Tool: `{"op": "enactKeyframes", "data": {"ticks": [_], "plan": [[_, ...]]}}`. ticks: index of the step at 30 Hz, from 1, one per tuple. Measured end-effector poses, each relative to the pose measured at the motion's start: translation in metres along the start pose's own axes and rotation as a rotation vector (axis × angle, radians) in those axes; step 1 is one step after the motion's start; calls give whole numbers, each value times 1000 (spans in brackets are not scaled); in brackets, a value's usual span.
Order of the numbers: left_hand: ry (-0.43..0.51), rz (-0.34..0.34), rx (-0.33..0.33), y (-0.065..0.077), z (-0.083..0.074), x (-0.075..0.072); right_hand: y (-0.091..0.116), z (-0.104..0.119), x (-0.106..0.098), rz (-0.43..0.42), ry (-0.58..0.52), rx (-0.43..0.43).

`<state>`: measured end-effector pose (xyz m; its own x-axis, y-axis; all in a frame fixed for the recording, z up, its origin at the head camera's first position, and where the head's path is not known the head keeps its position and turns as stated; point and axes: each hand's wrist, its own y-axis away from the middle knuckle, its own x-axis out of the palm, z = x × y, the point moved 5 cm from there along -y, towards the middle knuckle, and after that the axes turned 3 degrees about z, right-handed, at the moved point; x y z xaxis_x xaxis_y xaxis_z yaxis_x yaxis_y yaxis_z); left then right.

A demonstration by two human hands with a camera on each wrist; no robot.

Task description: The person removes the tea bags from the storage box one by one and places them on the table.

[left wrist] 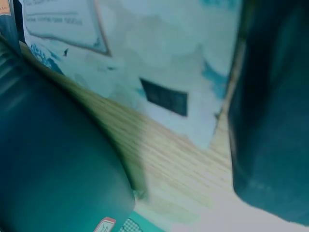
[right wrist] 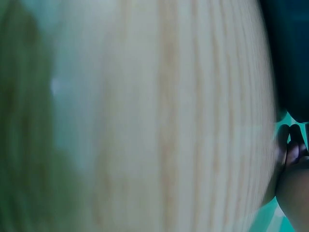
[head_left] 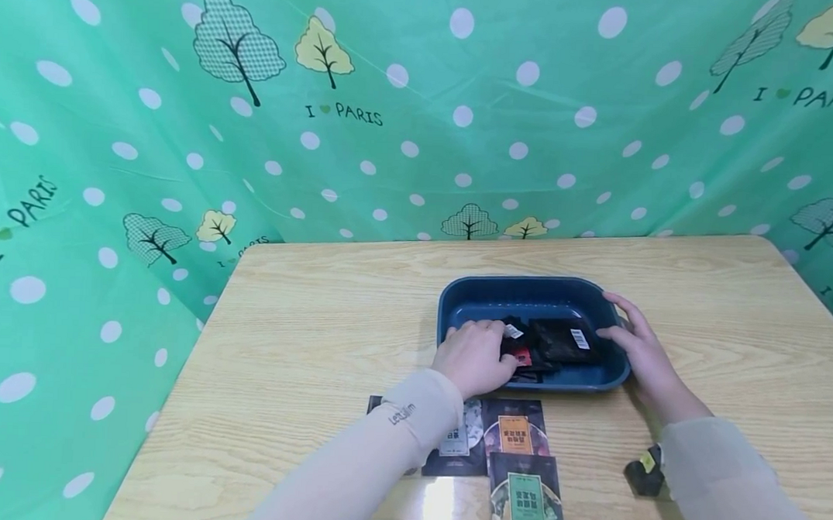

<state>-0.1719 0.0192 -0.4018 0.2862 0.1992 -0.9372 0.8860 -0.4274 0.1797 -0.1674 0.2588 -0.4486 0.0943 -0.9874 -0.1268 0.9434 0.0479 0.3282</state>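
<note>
The right hand (head_left: 642,359) grips the right end of a blue bin (head_left: 527,290), its thumb over the rim on the inside and its other fingers along the outer wall. The left hand (head_left: 475,359) reaches into the bin's left part with its back turned up; its fingertips are hidden, so whether it holds anything cannot be told. Just right of its fingers lie dark packets, among them a black packet (head_left: 556,340) with a white label and a packet with a red patch (head_left: 522,358). The bin stands about midway between the tabletop's (head_left: 316,310) left and right edges, in from the far edge. On its near side lie a blue-labelled packet (head_left: 453,448), partly under the left sleeve (head_left: 365,467), an orange-labelled packet (head_left: 515,431) just beside it, and, at the latter's near end, a green-labelled packet (head_left: 526,494). A corner of another dark packet (head_left: 374,403) shows left of that sleeve. A small black object (head_left: 644,473) with a yellow-green patch sits by the right sleeve (head_left: 735,476). Beyond the far edge hangs a green curtain (head_left: 422,121) with white dots, trees and "I PARIS" lettering.
</note>
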Motion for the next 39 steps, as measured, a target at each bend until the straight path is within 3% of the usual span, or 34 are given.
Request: {"op": "enactKeyframes", "data": {"ticks": [13,22,30,39], "plan": [[164,-99,-47,4,2,-5,-1,1,1,-4,-13,4],[261,-157,-26,4,6,-9,0,0,1,-1,15,18],[394,-219,9,6,9,-12,0,0,1,-1,-15,0],[583,-251,3,10,15,-14,0,-1,2,-6,-35,-10]]}}
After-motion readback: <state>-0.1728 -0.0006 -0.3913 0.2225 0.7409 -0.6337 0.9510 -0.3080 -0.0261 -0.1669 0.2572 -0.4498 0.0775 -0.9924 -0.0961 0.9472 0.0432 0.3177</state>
